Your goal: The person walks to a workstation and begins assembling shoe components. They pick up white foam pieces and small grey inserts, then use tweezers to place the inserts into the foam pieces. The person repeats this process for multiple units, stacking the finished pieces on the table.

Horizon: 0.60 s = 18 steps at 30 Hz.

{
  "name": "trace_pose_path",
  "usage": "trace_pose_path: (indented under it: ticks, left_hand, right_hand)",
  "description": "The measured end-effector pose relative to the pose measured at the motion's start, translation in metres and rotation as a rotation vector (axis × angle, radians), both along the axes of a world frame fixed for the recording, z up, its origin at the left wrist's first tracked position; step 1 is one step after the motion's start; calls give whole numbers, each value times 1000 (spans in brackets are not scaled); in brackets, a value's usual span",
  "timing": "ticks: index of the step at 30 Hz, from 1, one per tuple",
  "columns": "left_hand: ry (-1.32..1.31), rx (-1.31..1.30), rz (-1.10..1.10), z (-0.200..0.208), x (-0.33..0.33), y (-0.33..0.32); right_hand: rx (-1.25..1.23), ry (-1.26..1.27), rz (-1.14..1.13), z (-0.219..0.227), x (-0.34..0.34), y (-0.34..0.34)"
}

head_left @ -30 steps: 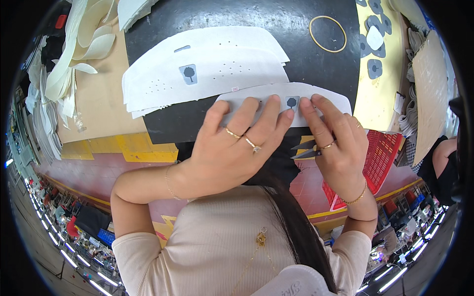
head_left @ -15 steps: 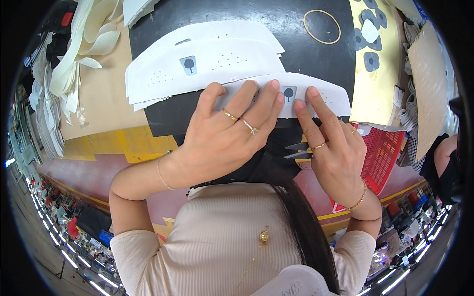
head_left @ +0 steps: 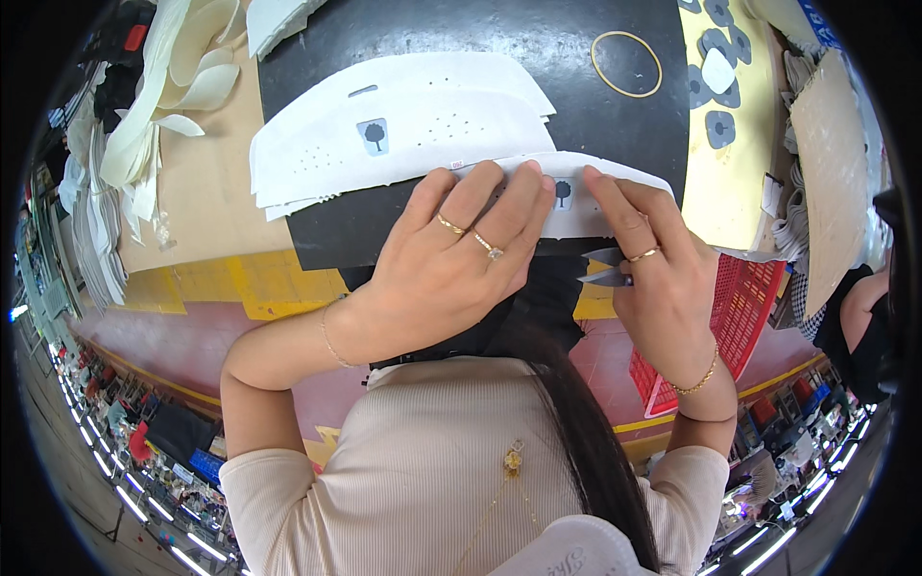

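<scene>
A white curved sheet piece (head_left: 629, 171) with small punched holes lies at the table's near edge, a grey patch (head_left: 563, 195) with a dark tree shape on it. My left hand (head_left: 451, 254) rests on this piece, fingers stretched and slightly apart, the fingertips just left of the patch. To the patch's right, fingertips of my right hand (head_left: 667, 269) touch the piece. Thread snips (head_left: 605, 277) are held in that hand, the blades apart and pointing left; their handle is hidden. Farther left lie stacked white pieces (head_left: 327, 120), the top one bearing a similar tree patch (head_left: 374, 137).
A rubber band (head_left: 626, 63) lies on the black mat (head_left: 480, 29). Several grey patches (head_left: 720, 129) sit on yellow sheet at the right. Pale strips (head_left: 134, 134) hang at the left. A red basket (head_left: 740, 312) stands below the table at right; another person's arm shows beyond it.
My right hand has shifted to the right with the snips, and its fingertips have moved away from the patch toward the piece's far edge. My left hand stays on the piece.
</scene>
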<state>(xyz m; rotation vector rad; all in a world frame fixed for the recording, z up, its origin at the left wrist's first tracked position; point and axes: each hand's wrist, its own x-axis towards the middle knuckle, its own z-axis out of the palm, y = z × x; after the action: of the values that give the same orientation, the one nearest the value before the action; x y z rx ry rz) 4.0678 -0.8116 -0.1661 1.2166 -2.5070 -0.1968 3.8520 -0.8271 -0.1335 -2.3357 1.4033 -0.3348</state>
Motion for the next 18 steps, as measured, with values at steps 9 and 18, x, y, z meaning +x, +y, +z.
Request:
trace_pose_path:
  ticks: [9,18]
  left_hand:
    - [-94,-20,68,0,-6,10]
    - [142,72,-29,0,15,-1]
  right_hand:
    - [-380,403,215,-8,6,5]
    - [-317,357,222,-3,4,2]
